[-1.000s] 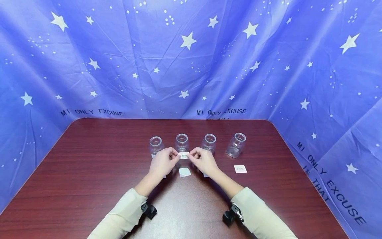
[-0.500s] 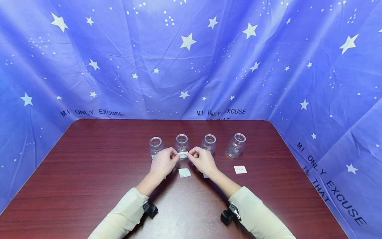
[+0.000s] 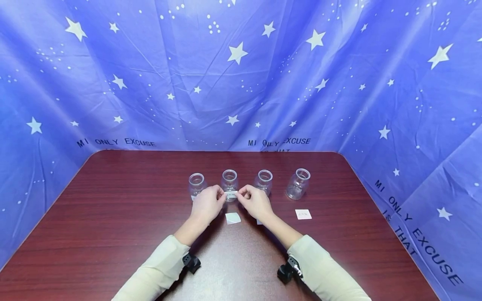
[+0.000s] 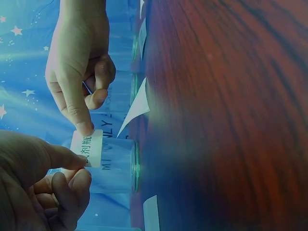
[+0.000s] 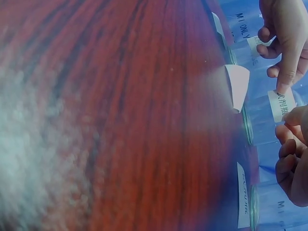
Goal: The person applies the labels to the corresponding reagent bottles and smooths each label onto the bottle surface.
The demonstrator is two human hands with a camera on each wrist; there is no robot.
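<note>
Between both hands, a small white label (image 3: 231,195) with printed characters lies against the front of the second glass jar (image 3: 229,180) from the left. My left hand (image 3: 206,205) holds its left edge, the thumb on the printed face. The right hand (image 3: 257,203) holds the opposite edge in the same way. In the left wrist view the label (image 4: 94,148) looks flat across the upright jar (image 4: 115,175). A curled white paper piece (image 3: 233,218) rests on the table before this jar. Fingertips behind the label are partly hidden.
Other glass jars stand in the row: a leftmost jar (image 3: 196,180) with a white label on it, a third jar (image 3: 265,177) partly behind the right hand, and a rightmost jar (image 3: 297,186). A printed label square (image 3: 303,214) lies before the rightmost one. A starry blue curtain (image 3: 211,83) surrounds the table (image 3: 124,200).
The label has shifted slightly from in front of the second jar to its glass, appearing lower and more tilted. Both hands have barely moved; the jars stay put.
</note>
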